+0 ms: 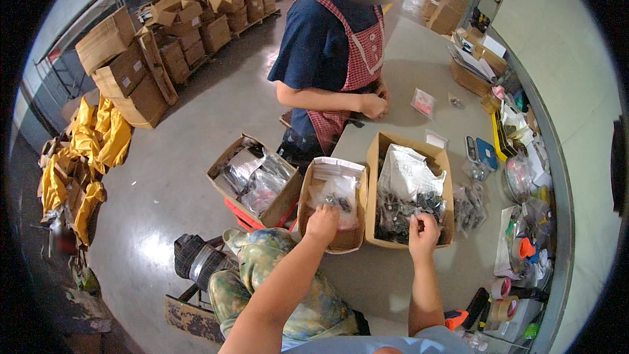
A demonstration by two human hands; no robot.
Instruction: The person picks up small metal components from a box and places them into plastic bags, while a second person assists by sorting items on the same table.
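Note:
My left hand (322,224) reaches into the narrow middle cardboard box (348,244), fingers closed at the edge of a clear plastic bag (341,198) with small dark parts in it. Over the near side of the larger right-hand box (371,213), my right hand (423,233) is pinched. Whatever its fingertips hold is too small to name. Many small black parts (396,213) fill that box, and a white, written-on plastic sack (407,174) lies at its far end.
A third box (219,191) with filled plastic bags stands at the left. Across the table a person in a red checked apron (362,52) works with hands together. Tape rolls (503,308), a blue scale (486,153) and bagged parts (469,208) line the right side.

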